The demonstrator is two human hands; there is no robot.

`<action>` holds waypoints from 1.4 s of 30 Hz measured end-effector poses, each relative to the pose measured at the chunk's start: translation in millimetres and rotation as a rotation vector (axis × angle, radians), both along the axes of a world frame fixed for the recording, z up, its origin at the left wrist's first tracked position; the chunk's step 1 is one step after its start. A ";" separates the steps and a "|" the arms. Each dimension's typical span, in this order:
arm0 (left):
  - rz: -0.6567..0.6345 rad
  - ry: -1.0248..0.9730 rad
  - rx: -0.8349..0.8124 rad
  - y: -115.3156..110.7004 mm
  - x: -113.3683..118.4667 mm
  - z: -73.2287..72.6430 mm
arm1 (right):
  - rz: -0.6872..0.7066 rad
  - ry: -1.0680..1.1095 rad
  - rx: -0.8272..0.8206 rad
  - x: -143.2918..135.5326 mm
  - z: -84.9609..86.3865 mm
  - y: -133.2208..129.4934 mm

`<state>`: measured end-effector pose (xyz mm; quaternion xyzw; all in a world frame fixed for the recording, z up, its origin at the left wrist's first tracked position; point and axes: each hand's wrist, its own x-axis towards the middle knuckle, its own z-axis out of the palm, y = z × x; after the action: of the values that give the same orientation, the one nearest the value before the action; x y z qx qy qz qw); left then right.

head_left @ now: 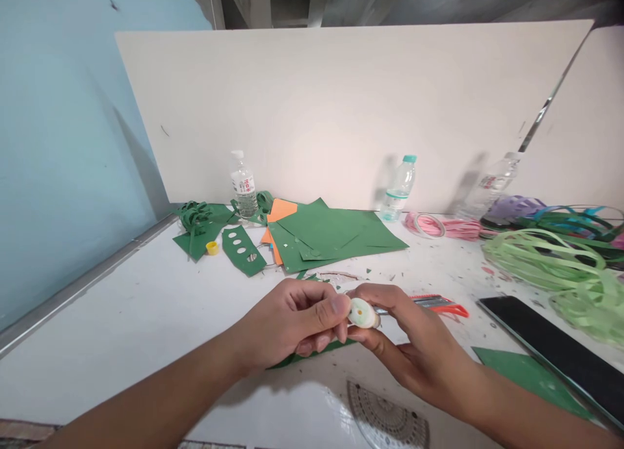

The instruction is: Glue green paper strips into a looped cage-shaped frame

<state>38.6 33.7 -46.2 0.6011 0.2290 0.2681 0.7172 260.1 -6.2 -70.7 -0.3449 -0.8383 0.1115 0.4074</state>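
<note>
White piece: the small round white piece [362,313] is between your two hands, raised above the counter [160,345], roughly midway along its near edge; its flat face, with a yellowish spot in the middle, is turned toward you.
Left hand: your left hand [296,320] has its grip closed, the thumb tip pressing at the piece's left rim and the fingers curled behind.
Right hand: your right hand [412,335] has its grip around the right side, forefinger above, thumb below.
Handling: judging by its size beside your fingers, it should be light; it looks stiff and rather smooth, so it could slip or roll. Whether it is brittle, you cannot tell from here.
Where to hold: pinch it by opposite sides of the rim, as your right hand does, with the spot in the middle left uncovered.
Under your hands: a green card strip [336,347] lies on the counter, partly hidden.
Cutter: the red-handled cutter [451,308] lies just beyond your right hand, its other end hidden; mind your knuckles there.
Near edge: a clear protractor [390,418] lies close to it, below your right wrist.
Far edge: green sheets [351,231] lie piled toward it, beyond your hands.
</note>
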 end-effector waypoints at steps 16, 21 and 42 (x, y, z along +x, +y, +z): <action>0.030 0.037 0.091 -0.3 -0.5 3.9 | -0.027 0.023 -0.053 -4.0 1.9 -1.9; 0.024 0.027 0.059 -1.7 0.2 4.5 | -0.033 0.022 -0.055 -4.2 2.3 -3.5; -0.039 -0.044 -0.049 2.2 -1.3 -2.5 | 0.062 0.082 -0.064 -3.6 2.3 -6.5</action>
<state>37.2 35.8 -48.7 0.5817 0.2078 0.2614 0.7417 256.5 -12.7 -68.4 -0.3268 -0.8271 0.1648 0.4265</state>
